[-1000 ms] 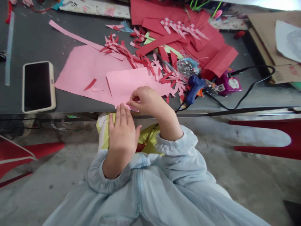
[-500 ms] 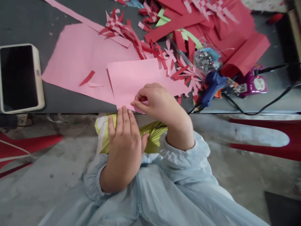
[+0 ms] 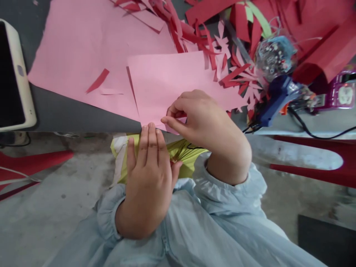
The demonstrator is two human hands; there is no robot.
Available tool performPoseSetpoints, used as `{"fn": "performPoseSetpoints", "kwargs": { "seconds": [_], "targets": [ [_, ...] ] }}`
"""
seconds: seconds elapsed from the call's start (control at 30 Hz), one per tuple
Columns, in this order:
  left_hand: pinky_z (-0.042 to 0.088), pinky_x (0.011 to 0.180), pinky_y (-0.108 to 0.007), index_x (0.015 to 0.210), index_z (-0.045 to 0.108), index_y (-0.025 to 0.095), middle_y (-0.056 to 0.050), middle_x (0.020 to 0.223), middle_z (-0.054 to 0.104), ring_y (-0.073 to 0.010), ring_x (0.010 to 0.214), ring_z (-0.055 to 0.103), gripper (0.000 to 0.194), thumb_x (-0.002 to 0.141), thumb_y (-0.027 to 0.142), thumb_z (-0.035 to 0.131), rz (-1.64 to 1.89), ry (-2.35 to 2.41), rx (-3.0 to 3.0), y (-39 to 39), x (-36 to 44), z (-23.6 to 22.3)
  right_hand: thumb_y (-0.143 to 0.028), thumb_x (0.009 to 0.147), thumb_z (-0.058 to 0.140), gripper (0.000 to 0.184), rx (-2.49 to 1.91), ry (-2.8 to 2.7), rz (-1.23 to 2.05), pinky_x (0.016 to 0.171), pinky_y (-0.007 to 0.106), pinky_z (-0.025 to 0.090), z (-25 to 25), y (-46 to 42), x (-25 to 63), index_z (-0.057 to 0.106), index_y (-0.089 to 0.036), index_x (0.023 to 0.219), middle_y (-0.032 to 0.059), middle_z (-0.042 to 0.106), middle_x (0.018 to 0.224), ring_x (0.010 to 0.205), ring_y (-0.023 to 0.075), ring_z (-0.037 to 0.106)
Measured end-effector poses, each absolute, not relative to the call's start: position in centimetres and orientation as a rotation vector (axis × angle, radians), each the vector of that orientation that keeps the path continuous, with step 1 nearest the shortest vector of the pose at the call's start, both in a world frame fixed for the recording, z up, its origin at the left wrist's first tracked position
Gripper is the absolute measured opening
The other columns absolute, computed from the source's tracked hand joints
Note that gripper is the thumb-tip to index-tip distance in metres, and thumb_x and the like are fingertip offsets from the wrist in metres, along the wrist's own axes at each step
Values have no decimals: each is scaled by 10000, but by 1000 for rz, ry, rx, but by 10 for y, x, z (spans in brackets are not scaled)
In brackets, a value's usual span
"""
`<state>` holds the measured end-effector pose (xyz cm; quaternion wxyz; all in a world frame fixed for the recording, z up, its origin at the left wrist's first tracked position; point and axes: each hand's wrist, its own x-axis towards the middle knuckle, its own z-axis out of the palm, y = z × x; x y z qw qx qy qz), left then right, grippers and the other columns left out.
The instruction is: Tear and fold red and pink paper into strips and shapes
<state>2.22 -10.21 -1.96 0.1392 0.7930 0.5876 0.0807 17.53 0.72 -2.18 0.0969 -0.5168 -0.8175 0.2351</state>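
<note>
A pink sheet of paper lies at the table's near edge, on top of a larger pink sheet. Its near margin looks folded up in a narrow strip. My left hand is stretched out, palm down, with its fingertips pressing the near left corner of the smaller sheet. My right hand is closed in a pinch, thumb and forefinger together at the folded margin just right of the left fingertips. Part of the fold is hidden beneath the right hand.
A phone lies at the left. Cut red and pink paper strips cover the right side, near a bag of beads, a blue glue gun and a purple object. Red stools stand below the table edge.
The view has moved closer to the table, so things look larger. Both hands stay at the sheet's near margin, with hardly any shift in their poses.
</note>
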Motion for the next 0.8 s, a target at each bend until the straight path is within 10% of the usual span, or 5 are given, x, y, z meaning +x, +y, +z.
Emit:
{"fn": "performPoseSetpoints", "kwargs": {
  "seconds": [0.8],
  "targets": [
    [460, 1124, -507, 1402, 493, -59, -329, 1483, 501, -396, 1408, 506, 605, 996, 388, 529, 282, 1743, 2440, -104, 29, -26, -339, 918, 596, 180, -1691, -2487, 702, 823, 380, 439, -10, 8, 169, 667, -222, 802, 64, 684, 862, 869, 236, 607]
  ]
}}
